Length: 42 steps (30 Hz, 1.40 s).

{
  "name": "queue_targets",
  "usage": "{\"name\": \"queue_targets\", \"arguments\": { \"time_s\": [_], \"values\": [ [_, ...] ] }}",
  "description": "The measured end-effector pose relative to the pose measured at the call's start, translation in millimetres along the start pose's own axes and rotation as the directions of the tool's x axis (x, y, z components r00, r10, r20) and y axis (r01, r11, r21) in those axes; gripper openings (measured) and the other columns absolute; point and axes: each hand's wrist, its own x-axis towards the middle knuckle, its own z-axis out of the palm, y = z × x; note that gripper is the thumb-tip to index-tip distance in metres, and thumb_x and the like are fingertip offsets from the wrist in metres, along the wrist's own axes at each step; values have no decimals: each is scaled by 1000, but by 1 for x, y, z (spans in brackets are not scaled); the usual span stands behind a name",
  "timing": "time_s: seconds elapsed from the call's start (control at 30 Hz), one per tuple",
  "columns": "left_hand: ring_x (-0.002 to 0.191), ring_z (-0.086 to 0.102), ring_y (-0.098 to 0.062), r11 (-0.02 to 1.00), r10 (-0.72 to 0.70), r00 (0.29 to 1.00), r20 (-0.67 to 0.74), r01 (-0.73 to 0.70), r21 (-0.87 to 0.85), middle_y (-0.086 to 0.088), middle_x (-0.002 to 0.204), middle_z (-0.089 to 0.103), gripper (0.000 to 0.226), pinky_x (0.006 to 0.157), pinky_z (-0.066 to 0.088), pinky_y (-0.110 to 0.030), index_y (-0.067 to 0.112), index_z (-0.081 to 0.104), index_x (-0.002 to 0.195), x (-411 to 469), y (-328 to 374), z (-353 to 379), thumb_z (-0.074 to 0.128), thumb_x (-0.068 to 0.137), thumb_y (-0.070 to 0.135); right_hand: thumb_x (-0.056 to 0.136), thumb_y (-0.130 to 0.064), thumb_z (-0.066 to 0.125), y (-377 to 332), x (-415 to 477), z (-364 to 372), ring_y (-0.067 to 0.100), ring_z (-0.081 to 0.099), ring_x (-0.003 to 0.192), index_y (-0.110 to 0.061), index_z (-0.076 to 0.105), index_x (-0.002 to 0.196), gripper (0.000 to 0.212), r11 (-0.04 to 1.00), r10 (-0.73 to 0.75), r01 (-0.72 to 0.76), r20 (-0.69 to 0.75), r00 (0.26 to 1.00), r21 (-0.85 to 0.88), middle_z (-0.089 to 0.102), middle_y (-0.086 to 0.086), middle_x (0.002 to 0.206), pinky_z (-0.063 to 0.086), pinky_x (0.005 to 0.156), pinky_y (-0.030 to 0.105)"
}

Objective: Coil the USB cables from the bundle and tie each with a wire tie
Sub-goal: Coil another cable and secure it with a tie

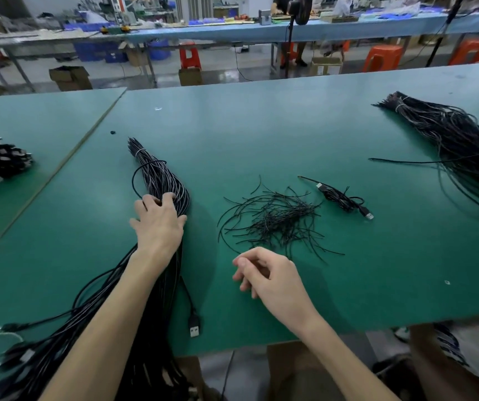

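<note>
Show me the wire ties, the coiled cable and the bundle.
wire ties (276, 221): head view, middle of the loose pile.
coiled cable (340, 198): head view, middle of the tied coil.
bundle (169, 180): head view, strands in its thick part.

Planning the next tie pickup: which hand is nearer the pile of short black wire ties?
Right. The right hand hovers just short of the pile of short black wire ties; the left hand holds the long bundle of black USB cables, off to its left.
</note>
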Motion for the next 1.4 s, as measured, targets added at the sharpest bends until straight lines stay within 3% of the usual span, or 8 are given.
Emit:
{"name": "queue_targets", "arguments": {
  "time_s": [0.2,0.37,0.57,0.7,0.87,0.97,1.17,1.4],
  "values": [
    [120,44,-47,991,-83,996,13,84,-102,-25,143,33,35,102,34,-57,-3,42,131,4,-4,1,53,105,18,100,-39,63,-6,-5,9,1,66,79,-25,70,102,16,983,-2,5,13,1000,-184,73,-11,85,52,74,16],
    [125,43,-44,978,-84,996,-7,81,-192,-23,143,35,36,106,32,-58,-1,46,134,10,-13,3,55,104,17,101,-60,48,-29,0,47,15,59,101,-17,58,120,48,824,-23,68,87,996,-562,59,-5,110,50,87,32],
    [134,40,-38,975,-80,997,-7,77,-209,-16,146,35,67,110,30,-55,7,43,146,9,-20,6,72,93,36,103,-35,53,-44,27,103,29,55,109,-5,47,122,36,694,-34,61,52,998,-718,52,13,121,37,74,35],
    [137,36,-35,982,-50,999,-1,49,-181,-14,148,31,83,111,30,-52,6,41,145,9,-22,10,78,83,46,98,-29,55,-50,43,105,31,58,94,-1,51,115,32,609,46,60,111,993,-791,57,16,112,37,70,37],
    [139,34,-36,981,-38,999,-3,37,-189,-15,150,30,82,112,28,-51,5,38,150,11,-25,11,77,86,39,90,-26,53,-52,49,82,29,46,68,-13,41,72,25,754,166,-27,151,975,-656,48,4,69,34,62,35],
    [137,36,-37,979,-35,999,-33,27,-203,-16,150,32,70,113,27,-52,4,41,148,10,-24,13,71,92,33,85,-19,53,-50,46,64,25,36,59,-15,34,62,30,859,226,-110,178,958,-500,43,6,60,35,55,32],
    [135,39,-40,986,-17,997,-79,4,-166,-20,148,35,58,110,31,-53,2,45,144,8,-23,13,67,98,29,90,-23,55,-49,31,37,1,52,45,-6,59,74,23,927,291,-212,235,928,-309,61,7,65,44,52,22],
    [133,35,-42,998,44,991,-127,-51,-47,-24,144,38,40,108,30,-52,-2,50,131,4,-16,16,63,100,21,98,-12,59,-44,-8,17,8,55,50,-10,61,94,5,948,274,-318,500,821,2,71,0,70,39,42,17]
  ]
}}
